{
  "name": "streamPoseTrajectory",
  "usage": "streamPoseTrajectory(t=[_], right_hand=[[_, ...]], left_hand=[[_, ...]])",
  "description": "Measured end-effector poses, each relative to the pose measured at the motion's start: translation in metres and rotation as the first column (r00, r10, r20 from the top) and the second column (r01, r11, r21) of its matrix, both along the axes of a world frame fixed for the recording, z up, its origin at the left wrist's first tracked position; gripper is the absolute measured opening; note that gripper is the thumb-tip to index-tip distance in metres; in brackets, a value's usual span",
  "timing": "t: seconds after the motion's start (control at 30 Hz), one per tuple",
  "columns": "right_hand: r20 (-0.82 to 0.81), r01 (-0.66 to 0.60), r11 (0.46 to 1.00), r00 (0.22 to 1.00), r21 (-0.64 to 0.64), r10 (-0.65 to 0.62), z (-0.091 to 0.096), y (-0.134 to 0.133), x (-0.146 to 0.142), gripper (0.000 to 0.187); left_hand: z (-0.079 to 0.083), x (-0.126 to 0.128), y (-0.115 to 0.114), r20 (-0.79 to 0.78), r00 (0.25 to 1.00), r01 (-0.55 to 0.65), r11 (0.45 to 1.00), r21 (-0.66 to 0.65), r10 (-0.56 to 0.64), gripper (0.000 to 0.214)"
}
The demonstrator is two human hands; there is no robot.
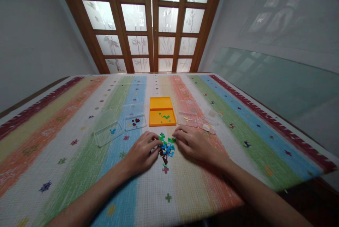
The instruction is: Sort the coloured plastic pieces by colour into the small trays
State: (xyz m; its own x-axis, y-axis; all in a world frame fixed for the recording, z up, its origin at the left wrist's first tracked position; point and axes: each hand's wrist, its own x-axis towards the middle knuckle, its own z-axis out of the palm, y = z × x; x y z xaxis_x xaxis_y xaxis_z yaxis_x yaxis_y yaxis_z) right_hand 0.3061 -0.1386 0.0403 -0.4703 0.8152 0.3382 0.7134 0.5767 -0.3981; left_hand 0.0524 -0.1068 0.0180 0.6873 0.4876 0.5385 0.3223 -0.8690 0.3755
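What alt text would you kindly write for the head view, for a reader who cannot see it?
A person's left hand and right hand touch a small pile of blue, green and dark red plastic bricks on a striped, multicoloured tablecloth. Behind it lie an open orange plastic box with green pieces and several clear plastic boxes.

pile of little bricks [166, 148] | colours: green, blue, dark red, a few white | state: loose, all mixed up in one small low heap | place: middle of the tabletop from left to right, closer to the near edge than the far edge
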Motion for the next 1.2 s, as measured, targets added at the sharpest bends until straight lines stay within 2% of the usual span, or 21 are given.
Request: streamPoseTrajectory(t=[0.17,0.47,0.7,0.93,1.2], right_hand=[[-0.003,-0.011,1.0,1.0,-0.004,0.011,-0.002,0.0,0.0,0.021],[-0.028,-0.013,1.0,1.0,-0.017,0.012,-0.001,-0.003,0.001,0.02],[-0.021,-0.014,1.0,1.0,-0.025,0.013,0.0,-0.003,0.001,0.021],[-0.004,-0.021,1.0,1.0,-0.003,0.021,-0.001,-0.003,0.0,0.02],[0.023,-0.031,1.0,0.999,0.007,0.03,-0.003,-0.002,0.002,0.02]], left_hand=[[0.001,0.001,0.001,-0.031,0.997,0.064,0.998,-0.019,-0.065,0.034],[0.001,0.003,0.004,-0.04,0.997,0.066,0.997,-0.027,-0.067,0.024],[0.004,0.001,0.008,-0.04,0.995,0.091,0.994,-0.054,-0.093,0.027],[0.004,-0.001,0.013,-0.074,0.995,0.063,0.995,-0.076,-0.068,0.01],[0.007,0.001,0.012,-0.145,0.988,0.048,0.996,-0.081,-0.059,0.021]])
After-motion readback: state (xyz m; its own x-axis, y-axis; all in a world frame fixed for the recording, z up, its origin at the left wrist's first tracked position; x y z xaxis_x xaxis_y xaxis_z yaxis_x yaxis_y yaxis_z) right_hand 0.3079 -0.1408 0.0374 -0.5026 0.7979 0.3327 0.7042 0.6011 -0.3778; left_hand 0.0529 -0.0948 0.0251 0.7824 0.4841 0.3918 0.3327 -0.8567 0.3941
